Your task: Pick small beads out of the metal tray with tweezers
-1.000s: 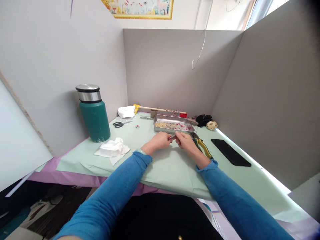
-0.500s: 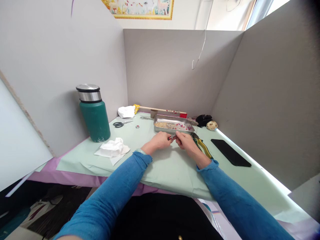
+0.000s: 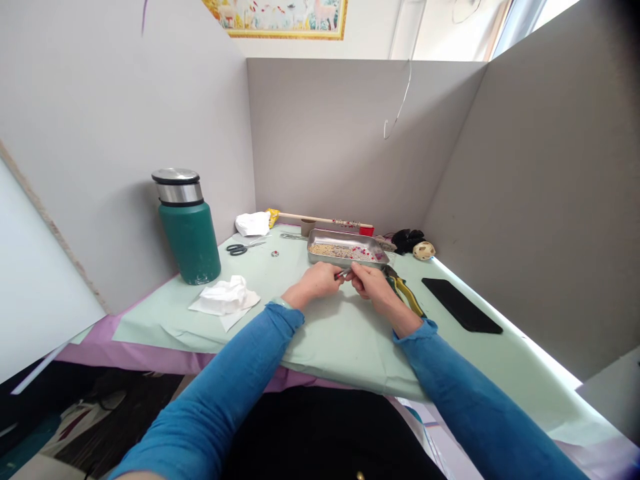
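My left hand (image 3: 320, 280) is closed around a small red-handled metal tool (image 3: 343, 273), its tip pointing right; most of it is hidden by the fingers. Fingers of my right hand (image 3: 371, 282) are pinched together right at that tip. What they hold is too small to make out. Both hands are just in front of a metal tray (image 3: 320, 259) with gold, red and pale beads (image 3: 345, 251) in it. Pliers with yellow-and-green handles (image 3: 411, 297) lie beside my right hand, partly behind it.
A green bottle (image 3: 190, 240), crumpled tissue (image 3: 227, 295), black scissors (image 3: 239, 249) and a small beaded piece (image 3: 275, 253) are on the left. A black phone-like slab (image 3: 461, 305) lies right. A beaded stick (image 3: 320, 219) lies behind the tray. Grey panels (image 3: 340, 133) enclose the table.
Both hands stay in nearly the same place. My left hand has turned or shifted very slightly around the tool; nothing else has visibly moved.
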{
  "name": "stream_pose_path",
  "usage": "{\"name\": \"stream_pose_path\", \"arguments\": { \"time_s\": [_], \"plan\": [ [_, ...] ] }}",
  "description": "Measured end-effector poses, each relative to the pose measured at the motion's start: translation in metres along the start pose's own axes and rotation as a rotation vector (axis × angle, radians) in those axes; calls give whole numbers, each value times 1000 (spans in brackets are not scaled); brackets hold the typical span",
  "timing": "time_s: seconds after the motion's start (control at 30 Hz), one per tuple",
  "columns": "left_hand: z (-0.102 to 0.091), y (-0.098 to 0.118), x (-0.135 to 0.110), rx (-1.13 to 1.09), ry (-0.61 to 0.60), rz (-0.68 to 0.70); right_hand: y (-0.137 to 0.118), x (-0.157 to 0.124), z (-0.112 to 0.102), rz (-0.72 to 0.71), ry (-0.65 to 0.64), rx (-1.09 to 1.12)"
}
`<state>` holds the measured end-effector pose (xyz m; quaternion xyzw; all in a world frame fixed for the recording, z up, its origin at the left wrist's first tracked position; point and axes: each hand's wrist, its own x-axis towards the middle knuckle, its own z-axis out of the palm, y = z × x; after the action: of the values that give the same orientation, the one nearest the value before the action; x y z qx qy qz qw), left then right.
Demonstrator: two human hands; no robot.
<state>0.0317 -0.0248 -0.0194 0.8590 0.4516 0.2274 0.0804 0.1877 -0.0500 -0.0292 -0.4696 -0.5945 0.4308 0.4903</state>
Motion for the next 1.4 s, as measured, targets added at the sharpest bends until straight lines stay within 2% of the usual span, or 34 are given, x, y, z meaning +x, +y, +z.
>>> {"name": "stream_pose_path", "arguments": {
  "time_s": [0.3, 0.57, 0.8, 0.97, 1.1, 1.27, 1.4],
  "plan": [
    [-4, 0, 1, -163, -95, 40, -2, -1, -1, -47, 16, -36],
    [0, 0, 1, -21, -11, -12, -1, -1, 0, -26, 1, -51],
    [-2, 2, 1, -29, -37, -37, 4, 1, -1, -43, -16, -73],
    [-2, 3, 1, -34, -42, -45, 2, 2, -1, -82, 34, -151],
    [-3, 2, 2, -96, -96, -47, -1, 1, 0, -92, 64, -187],
    [-2, -1, 3, -238, -190, -53, 2, 2, 1, -86, 45, -119],
    [0, -1, 4, -171, -124, -47, 5, 4, 1, -84, 46, -98]
  ]
}}
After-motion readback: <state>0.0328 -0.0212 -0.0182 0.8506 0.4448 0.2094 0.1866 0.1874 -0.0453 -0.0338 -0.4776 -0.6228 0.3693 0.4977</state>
